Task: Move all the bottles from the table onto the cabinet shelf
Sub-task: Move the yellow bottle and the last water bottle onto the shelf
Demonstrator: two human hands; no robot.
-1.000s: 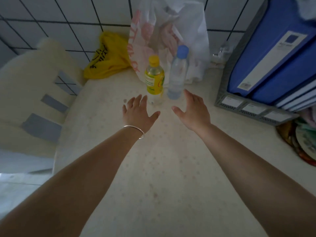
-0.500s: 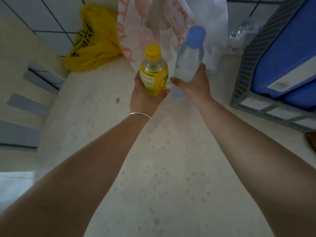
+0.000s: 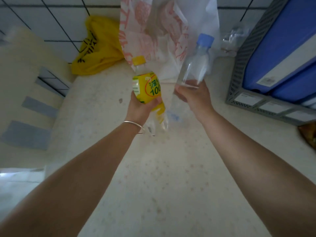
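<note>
The left hand (image 3: 139,106) grips the yellow-labelled bottle (image 3: 147,86) round its belly; the right hand (image 3: 195,96) holds the clear blue-capped bottle (image 3: 196,65) by its base — both raised off the speckled tabletop (image 3: 162,168), likely for carrying to the shelf — smooth, slippery plastic cylinders

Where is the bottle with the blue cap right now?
The blue-capped bottle is in the right hand's grip, tilted, held above the table, right of the yellow bottle and in front of the white bag.
</note>
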